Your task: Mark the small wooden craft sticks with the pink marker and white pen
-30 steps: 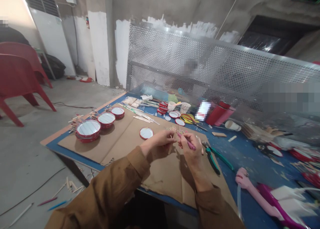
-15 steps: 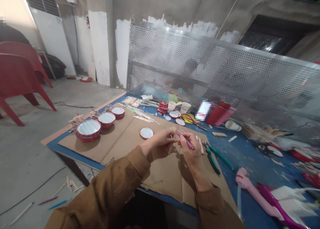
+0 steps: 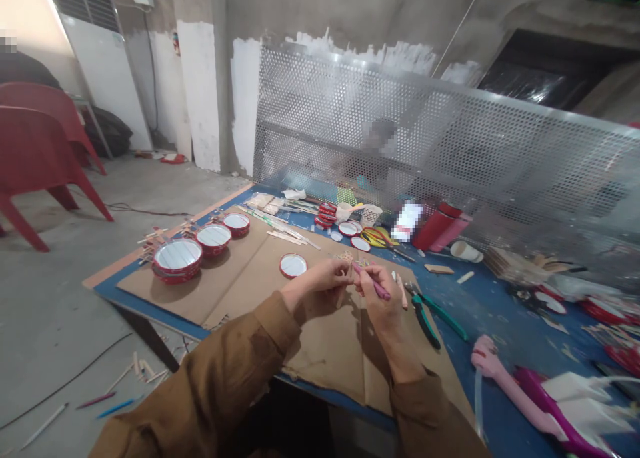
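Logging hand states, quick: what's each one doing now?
Left hand: closed in a pinch; any held item unclear.
Right hand: closed, holding a purple pen.

Purple-pink pen (image 3: pixel 381 291), slim and smooth-barrelled, gripped in your right hand (image 3: pixel 384 311). Middle of the barrel partly hidden behind your thumb and fingers; the rounded rear end sticks out below the grip, towards you and to your right. Lies on a slant, narrow end up and to your left, close against the fingertips of your left hand (image 3: pixel 324 279). Whether that tip touches anything: cannot tell. Whole pen held above the brown cardboard (image 3: pixel 325 365); any small piece between your left fingertips is too hidden to make out
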The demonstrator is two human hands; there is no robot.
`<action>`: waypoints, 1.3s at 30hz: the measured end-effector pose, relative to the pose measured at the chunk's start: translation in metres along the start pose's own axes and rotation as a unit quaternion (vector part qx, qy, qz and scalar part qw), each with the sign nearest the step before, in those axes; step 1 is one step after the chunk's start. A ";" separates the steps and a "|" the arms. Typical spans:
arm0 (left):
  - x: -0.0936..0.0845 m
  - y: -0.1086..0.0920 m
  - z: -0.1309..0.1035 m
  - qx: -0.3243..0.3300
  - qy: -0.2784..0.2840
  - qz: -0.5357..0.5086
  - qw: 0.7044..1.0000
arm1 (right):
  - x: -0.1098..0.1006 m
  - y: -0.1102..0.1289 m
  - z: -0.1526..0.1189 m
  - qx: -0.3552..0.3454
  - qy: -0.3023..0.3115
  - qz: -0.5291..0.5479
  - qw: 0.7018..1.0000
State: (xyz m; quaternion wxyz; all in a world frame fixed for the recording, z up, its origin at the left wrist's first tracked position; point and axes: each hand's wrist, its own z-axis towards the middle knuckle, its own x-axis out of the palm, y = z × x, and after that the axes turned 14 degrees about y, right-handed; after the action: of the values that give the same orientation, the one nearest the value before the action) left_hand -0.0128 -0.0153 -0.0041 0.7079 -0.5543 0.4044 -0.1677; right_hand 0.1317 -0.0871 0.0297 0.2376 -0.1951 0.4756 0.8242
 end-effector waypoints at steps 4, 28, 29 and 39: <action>0.000 -0.003 -0.002 -0.001 0.006 -0.009 1.000 | 0.001 -0.002 0.001 0.006 -0.022 0.030 0.999; 0.000 -0.015 -0.004 -0.004 -0.013 -0.044 0.999 | 0.002 -0.006 -0.001 0.006 0.012 -0.001 1.000; 0.000 -0.016 -0.005 -0.006 -0.019 -0.040 0.999 | 0.003 -0.006 -0.001 0.005 0.014 0.008 1.000; 0.005 0.001 -0.001 0.002 -0.013 -0.108 0.994 | 0.004 -0.007 -0.001 -0.007 0.012 0.004 1.000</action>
State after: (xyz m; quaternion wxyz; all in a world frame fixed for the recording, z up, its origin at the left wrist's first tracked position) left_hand -0.0109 -0.0191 -0.0068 0.6918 -0.5955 0.3326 -0.2372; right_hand 0.1325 -0.0846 0.0221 0.2269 -0.2050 0.4738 0.8259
